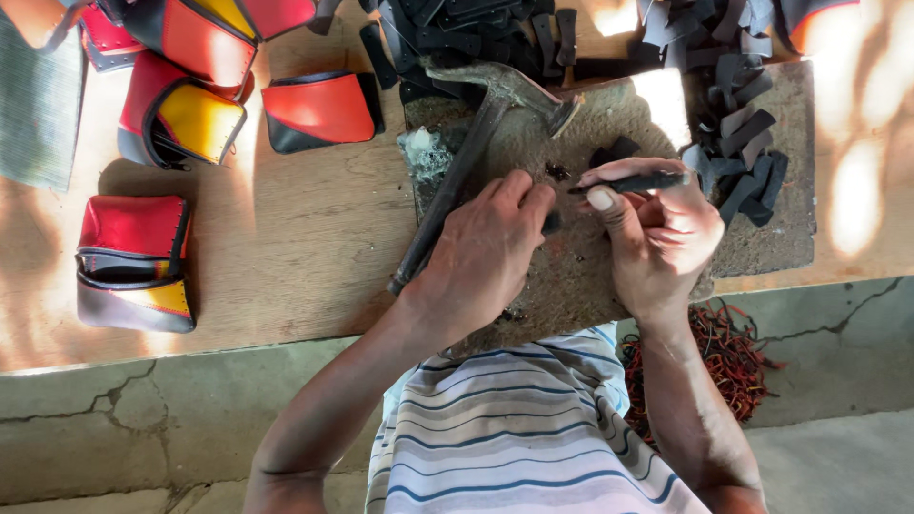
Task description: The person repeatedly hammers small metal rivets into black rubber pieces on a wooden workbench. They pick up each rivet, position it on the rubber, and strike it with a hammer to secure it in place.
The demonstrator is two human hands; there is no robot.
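My left hand [490,249] rests on a worn grey work block [571,276], fingers curled down on a small dark piece [551,223] that is mostly hidden under them. My right hand [657,233] is closed around a thin dark rod-like tool [633,183], held level and pointing left toward the left fingertips. A hammer [466,162] with a dark handle lies diagonally on the block, its head [533,90] at the top; its handle passes just left of my left hand.
Several dark leather strips [747,143] are piled at the block's upper right, with more of them [476,29] at the top. Red, yellow and black pouches [190,105] lie on the wooden board [295,238] to the left. Red cord [728,362] lies on the concrete floor.
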